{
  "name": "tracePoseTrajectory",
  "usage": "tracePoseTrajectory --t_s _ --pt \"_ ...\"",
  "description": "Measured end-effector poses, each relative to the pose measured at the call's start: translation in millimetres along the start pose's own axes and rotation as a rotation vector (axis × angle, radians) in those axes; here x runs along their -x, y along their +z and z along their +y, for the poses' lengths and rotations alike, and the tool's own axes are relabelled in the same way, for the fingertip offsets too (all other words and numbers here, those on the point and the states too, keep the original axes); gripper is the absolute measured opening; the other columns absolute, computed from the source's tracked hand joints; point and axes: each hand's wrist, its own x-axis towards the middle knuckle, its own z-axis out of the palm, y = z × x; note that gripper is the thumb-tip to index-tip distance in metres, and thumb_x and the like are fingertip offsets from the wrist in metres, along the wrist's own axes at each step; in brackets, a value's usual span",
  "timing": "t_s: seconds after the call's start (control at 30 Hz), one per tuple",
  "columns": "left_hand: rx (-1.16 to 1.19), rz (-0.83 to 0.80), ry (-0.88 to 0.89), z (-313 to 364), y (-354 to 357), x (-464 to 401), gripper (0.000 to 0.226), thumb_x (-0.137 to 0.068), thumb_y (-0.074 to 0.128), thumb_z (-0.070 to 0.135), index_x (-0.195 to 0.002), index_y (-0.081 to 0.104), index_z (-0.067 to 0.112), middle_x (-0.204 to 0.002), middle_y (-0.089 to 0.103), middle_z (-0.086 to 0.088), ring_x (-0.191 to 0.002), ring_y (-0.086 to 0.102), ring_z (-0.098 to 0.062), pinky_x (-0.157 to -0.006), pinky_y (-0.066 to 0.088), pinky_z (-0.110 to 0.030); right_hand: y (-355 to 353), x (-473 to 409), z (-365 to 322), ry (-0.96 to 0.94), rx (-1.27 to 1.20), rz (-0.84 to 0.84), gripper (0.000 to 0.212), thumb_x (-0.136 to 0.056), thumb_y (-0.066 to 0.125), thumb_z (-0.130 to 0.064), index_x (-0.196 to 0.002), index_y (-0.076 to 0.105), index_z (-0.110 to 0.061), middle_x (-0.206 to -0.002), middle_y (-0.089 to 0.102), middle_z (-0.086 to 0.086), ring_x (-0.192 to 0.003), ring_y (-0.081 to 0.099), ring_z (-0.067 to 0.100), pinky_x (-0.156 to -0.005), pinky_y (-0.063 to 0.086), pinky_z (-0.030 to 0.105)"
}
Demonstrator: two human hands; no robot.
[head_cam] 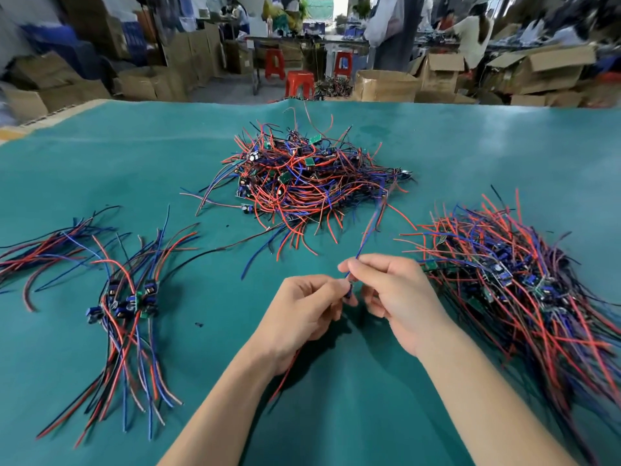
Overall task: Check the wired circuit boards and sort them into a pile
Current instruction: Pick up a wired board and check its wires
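Piles (312,183) of wired boards ring both hands.

Beyond my teal-covered table (100,156) stand cardboard boxes (386,85) (many open), red plastic stools (299,84) and distant workbenches (302,40).
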Motion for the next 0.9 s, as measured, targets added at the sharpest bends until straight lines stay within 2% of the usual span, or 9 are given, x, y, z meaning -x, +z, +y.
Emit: tracePoseTrajectory --t_s 0.13,0.23,0.37,0.43,0.5,0.57,0.67,0.77,0.9 --pt "-0.058 -0.021 0.001 0.9 2.2 1.2 0.027 -0.086 0.063 0.030 -0.073 0.069 0.007 -0.055 0.039 0.002 -0.042 0.022 -0.008 -0.039 0.019 -0.016 -2.5 -9.0 4.2 -0.139 0.097 0.241 0.016 -0.093 0.071 -0.011 -0.078 0.075 -0.008 -0.056 0.055 -0.005 -0.046 0.038 0.009 -0.039 0.029 0.013" --pt "-0.084 -0.041 0.006 1.3 1.5 1.1 0.026 -0.084 0.063 0.030 -0.067 0.067 0.011 -0.055 0.034 -0.001 -0.043 0.020 -0.010 -0.039 0.018 -0.018 -3.3 -12.5 8.2 -0.261 0.208 0.354 0.021 -0.090 0.074 -0.020 -0.070 0.071 -0.017 -0.049 0.053 -0.013 -0.045 0.046 0.010 -0.045 0.035 0.017" --pt "-0.157 -0.100 0.022 0.9 0.9 2.4 0.028 -0.081 0.063 0.033 -0.064 0.066 0.012 -0.053 0.034 0.001 -0.043 0.022 -0.009 -0.040 0.018 -0.018 -23.7 -24.6 7.9 -0.323 0.259 0.555 0.020 -0.090 0.072 -0.024 -0.070 0.069 -0.023 -0.058 0.062 -0.012 -0.053 0.060 0.021 -0.055 0.048 0.025" --pt "-0.180 -0.131 0.033 0.3 1.4 2.3 0.029 -0.080 0.064 0.037 -0.064 0.066 0.013 -0.055 0.032 -0.002 -0.044 0.022 -0.009 -0.041 0.018 -0.017 -33.7 -28.1 7.4 -0.346 0.323 0.634 0.017 -0.091 0.071 -0.025 -0.075 0.071 -0.023 -0.063 0.065 -0.010 -0.061 0.066 0.029 -0.068 0.054 0.035" --pt "-0.183 -0.161 0.034 0.4 0.0 2.8 0.030 -0.079 0.064 0.039 -0.064 0.067 0.013 -0.056 0.030 -0.004 -0.045 0.020 -0.010 -0.041 0.018 -0.018 -41.3 -27.8 5.0 -0.441 0.447 0.739 0.013 -0.092 0.067 -0.024 -0.085 0.076 -0.019 -0.076 0.073 -0.001 -0.072 0.070 0.030 -0.080 0.053 0.033" --pt "-0.155 -0.206 0.015 1.2 -3.4 3.7 0.029 -0.077 0.064 0.040 -0.064 0.068 0.014 -0.054 0.030 -0.001 -0.045 0.018 -0.011 -0.041 0.016 -0.019 -52.3 -28.5 1.0 -0.520 0.514 0.890 0.017 -0.093 0.062 -0.020 -0.092 0.078 -0.014 -0.088 0.077 0.007 -0.081 0.069 0.029 -0.082 0.047 0.028" --pt "-0.066 -0.185 -0.009 1.2 -5.6 3.6 0.025 -0.087 0.067 0.033 -0.076 0.072 0.011 -0.057 0.039 0.000 -0.046 0.018 -0.012 -0.042 0.014 -0.020 -66.5 -25.2 -4.8 -0.507 0.436 0.994 0.023 -0.097 0.059 -0.026 -0.094 0.075 -0.011 -0.086 0.076 0.012 -0.080 0.069 0.033 -0.082 0.050 0.036" --pt "0.083 -0.083 -0.010 -0.9 -3.6 -1.3 0.027 -0.100 0.053 0.020 -0.102 0.070 -0.001 -0.069 0.055 0.000 -0.049 0.032 -0.009 -0.046 0.016 -0.019 -51.5 -13.1 -2.3 -0.503 0.407 0.817 0.031 -0.092 0.059 -0.042 -0.082 0.072 -0.015 -0.068 0.071 0.002 -0.062 0.066 0.028 -0.068 0.052 0.040" --pt "0.189 -0.043 -0.028 -2.9 -4.2 -3.0 0.026 -0.102 0.043 0.002 -0.116 0.064 -0.006 -0.081 0.063 -0.003 -0.056 0.041 -0.008 -0.046 0.023 -0.017 -12.3 -0.6 0.8 -0.300 0.255 0.169 0.028 -0.082 0.065 -0.051 -0.079 0.076 -0.025 -0.066 0.071 -0.003 -0.052 0.059 0.010 -0.047 0.042 0.028"
